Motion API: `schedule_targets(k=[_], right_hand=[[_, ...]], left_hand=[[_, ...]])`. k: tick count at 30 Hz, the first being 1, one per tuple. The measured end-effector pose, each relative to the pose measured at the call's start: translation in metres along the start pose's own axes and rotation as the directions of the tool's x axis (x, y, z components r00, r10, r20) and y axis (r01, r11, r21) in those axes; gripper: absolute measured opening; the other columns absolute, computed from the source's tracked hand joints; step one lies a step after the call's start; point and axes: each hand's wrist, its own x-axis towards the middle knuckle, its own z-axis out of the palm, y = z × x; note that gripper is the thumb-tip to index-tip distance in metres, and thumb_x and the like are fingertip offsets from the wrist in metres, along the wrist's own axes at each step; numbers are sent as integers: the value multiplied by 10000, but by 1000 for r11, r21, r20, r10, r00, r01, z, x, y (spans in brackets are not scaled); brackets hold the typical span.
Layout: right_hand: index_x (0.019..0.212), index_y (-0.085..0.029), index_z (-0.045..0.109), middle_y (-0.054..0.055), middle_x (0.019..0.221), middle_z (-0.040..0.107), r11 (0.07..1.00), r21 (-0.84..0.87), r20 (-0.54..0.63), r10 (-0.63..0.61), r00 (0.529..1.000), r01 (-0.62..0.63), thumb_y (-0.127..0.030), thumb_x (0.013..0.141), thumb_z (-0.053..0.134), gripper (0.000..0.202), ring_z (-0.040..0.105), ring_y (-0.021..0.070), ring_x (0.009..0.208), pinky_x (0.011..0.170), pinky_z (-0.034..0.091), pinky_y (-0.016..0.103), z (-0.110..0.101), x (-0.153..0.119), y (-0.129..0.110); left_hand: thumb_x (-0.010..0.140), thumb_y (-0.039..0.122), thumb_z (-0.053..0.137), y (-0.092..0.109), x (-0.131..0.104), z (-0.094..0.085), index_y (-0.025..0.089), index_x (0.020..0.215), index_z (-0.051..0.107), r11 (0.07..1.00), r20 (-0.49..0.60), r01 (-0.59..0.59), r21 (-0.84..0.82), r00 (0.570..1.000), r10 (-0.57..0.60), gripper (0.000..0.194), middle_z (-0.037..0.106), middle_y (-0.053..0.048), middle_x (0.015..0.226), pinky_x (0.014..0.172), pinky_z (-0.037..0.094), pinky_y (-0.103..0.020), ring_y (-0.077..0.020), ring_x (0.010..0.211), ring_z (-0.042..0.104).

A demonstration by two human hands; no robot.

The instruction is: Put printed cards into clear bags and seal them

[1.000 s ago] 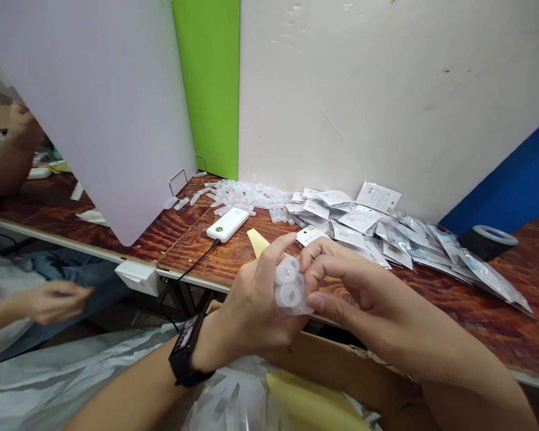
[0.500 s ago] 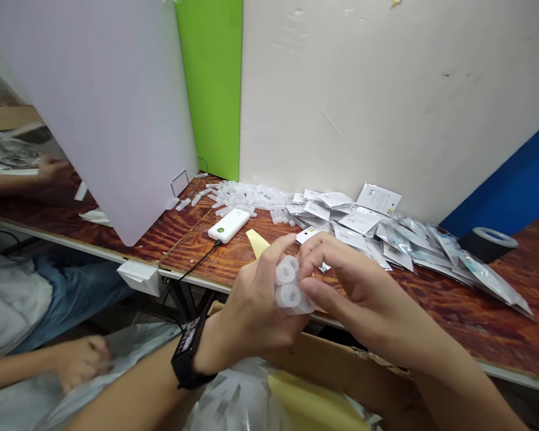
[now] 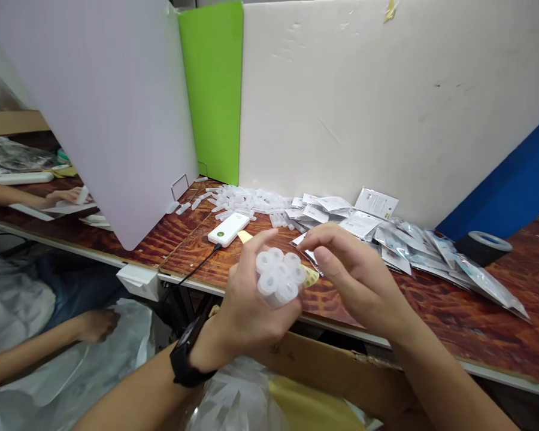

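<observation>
My left hand [image 3: 254, 299], a black band on its wrist, is wrapped around a bundle of translucent plastic tubes [image 3: 281, 275]. Several round tube ends face up toward me, packed side by side. Just to the right, my right hand [image 3: 363, 284] hovers apart from the bundle, fingers bent, thumb separate and nothing visible between them. A yellow sheet with marks [image 3: 311, 276] shows partly behind the tubes; most of it is hidden. Below my hands, a cardboard box [image 3: 323, 359] holds a clear plastic bag [image 3: 238, 398] of similar-looking tubes and a yellow piece [image 3: 314, 404].
On the wooden table [image 3: 184, 239] lie a white power bank [image 3: 228, 230] with a cable, loose tubes [image 3: 247, 200], a pile of packets [image 3: 363, 224] and a tape roll [image 3: 485, 246]. Upright panels [image 3: 341, 108] stand behind. Another person's hand [image 3: 99, 325] is at left.
My right hand has moved off the tubes to the right. The bundle in my left hand has turned so that more tube ends face me.
</observation>
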Motion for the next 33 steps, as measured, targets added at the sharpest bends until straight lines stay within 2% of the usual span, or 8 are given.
schedule_targets(k=[5,9,14,18,24,28,30,33], right_hand=[[1290,-191,439,119,1317,465,984,-107,191,-118,975,140,-210,839,591,476,409,237,1254,1045,356,398,-9,0,11],[1427,-152,264,147,1456,354,938,-273,309,-125,943,214,-113,823,541,666,325,223,1342,1073,341,410,0,1,23],[1304,-148,477,122,1197,628,878,-360,224,-247,943,316,-30,861,355,475,599,196,1065,867,507,359,12,7,41],[1203,-143,585,91,1047,709,849,-429,179,-255,950,309,-4,800,347,489,675,190,890,735,539,307,12,9,46],[1185,-166,614,73,1132,686,824,-558,-71,-166,984,99,12,711,361,566,661,211,990,792,548,327,8,12,58],[1291,-138,527,108,1264,601,785,-618,-299,-195,934,-34,22,718,358,618,570,231,1160,937,496,385,5,17,68],[1340,-127,469,121,1344,529,761,-649,-239,-195,951,-7,33,736,344,637,494,233,1242,994,451,420,13,17,72],[1324,-151,485,112,1352,522,756,-645,-2,-149,989,112,-33,803,377,545,481,244,1249,987,453,453,41,6,83]], left_hand=[[652,188,721,2,0,-2,182,1229,420,1000,-200,-15,0,980,15,651,539,-44,962,593,538,-233,-114,698,564],[648,137,720,2,0,-3,178,1246,404,995,-250,-96,-31,964,86,678,541,-33,968,583,533,-203,-92,681,578],[650,70,699,3,1,-5,173,1254,381,986,-193,-155,-52,971,143,690,553,35,764,543,519,-188,-100,629,600],[654,86,703,2,1,-5,160,1241,391,990,-195,-128,-58,974,115,669,563,20,770,541,526,-198,-121,654,625],[676,102,698,0,-1,-6,169,1230,393,995,-214,-98,-36,973,88,636,592,-4,827,593,553,-215,-135,699,651],[683,99,694,1,-2,-6,173,1253,371,992,-160,-122,-4,980,120,659,589,19,751,596,549,-212,-148,711,657],[683,100,690,0,-2,-6,175,1264,360,990,-141,-143,10,980,143,673,597,11,774,614,551,-221,-142,700,650],[681,135,701,-3,-4,-5,192,1271,359,989,-139,-140,40,980,145,684,605,-6,833,635,555,-246,-131,668,634]])
